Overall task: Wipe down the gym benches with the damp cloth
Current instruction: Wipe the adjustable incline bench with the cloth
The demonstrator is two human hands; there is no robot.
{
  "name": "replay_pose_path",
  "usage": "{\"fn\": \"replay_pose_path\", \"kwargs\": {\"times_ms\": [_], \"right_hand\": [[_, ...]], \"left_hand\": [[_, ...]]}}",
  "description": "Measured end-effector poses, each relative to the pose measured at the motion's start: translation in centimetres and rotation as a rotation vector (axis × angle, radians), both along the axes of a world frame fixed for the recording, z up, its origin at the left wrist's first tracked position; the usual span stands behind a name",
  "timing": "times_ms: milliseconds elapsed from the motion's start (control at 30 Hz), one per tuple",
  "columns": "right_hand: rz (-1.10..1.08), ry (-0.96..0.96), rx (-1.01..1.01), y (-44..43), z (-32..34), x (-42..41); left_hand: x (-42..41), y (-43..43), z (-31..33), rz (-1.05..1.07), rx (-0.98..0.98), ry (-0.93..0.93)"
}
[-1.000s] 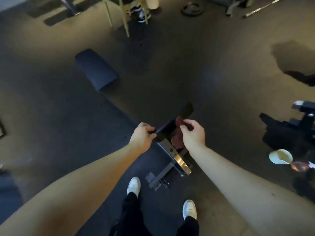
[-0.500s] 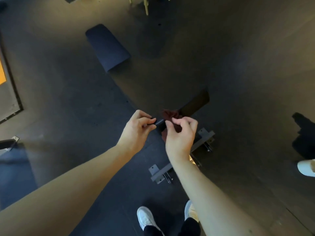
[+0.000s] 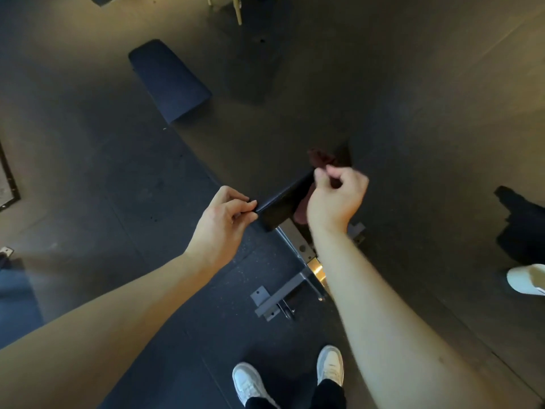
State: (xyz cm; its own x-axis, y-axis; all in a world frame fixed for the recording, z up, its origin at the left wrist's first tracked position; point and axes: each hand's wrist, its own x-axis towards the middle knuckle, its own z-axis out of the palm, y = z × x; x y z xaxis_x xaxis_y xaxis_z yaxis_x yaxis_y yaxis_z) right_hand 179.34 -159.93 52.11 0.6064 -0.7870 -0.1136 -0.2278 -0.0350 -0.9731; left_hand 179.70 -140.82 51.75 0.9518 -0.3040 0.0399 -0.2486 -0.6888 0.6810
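A black padded gym bench [image 3: 281, 202] stands tilted up on a grey steel frame [image 3: 283, 296] right in front of me. My left hand [image 3: 221, 225] pinches the pad's near left edge. My right hand [image 3: 336, 199] grips a dark red cloth [image 3: 321, 159] against the pad's right side; the cloth shows above and below the fist, partly hidden and blurred.
A second dark blue pad [image 3: 168, 78] lies on the dark rubber floor behind. My white shoes [image 3: 250, 382] stand just short of the frame's foot. A dark bag [image 3: 522, 225] and a white object [image 3: 528, 280] sit at the right edge. Yellowish equipment legs [image 3: 237, 8] stand at the top.
My right hand with the cloth has slid up and to the right along the pad. My left hand keeps its pinch on the pad's edge. The view has shifted closer.
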Motion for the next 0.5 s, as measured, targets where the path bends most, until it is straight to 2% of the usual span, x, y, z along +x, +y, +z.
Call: {"fn": "replay_pose_path", "kwargs": {"times_ms": [133, 233, 500], "right_hand": [[0.156, -0.024, 0.012, 5.3, -1.0, -4.0], [0.193, 0.015, 0.056, 4.0, -1.2, -2.9], [-0.1, 0.092, 0.159, -6.7, 0.0, 4.8]], "left_hand": [[0.0, -0.1, 0.3, -0.017, 0.034, -0.006], [0.2, -0.6, 0.8, -0.02, 0.072, 0.01], [0.3, -1.3, 0.8, 0.013, 0.168, 0.011]]}}
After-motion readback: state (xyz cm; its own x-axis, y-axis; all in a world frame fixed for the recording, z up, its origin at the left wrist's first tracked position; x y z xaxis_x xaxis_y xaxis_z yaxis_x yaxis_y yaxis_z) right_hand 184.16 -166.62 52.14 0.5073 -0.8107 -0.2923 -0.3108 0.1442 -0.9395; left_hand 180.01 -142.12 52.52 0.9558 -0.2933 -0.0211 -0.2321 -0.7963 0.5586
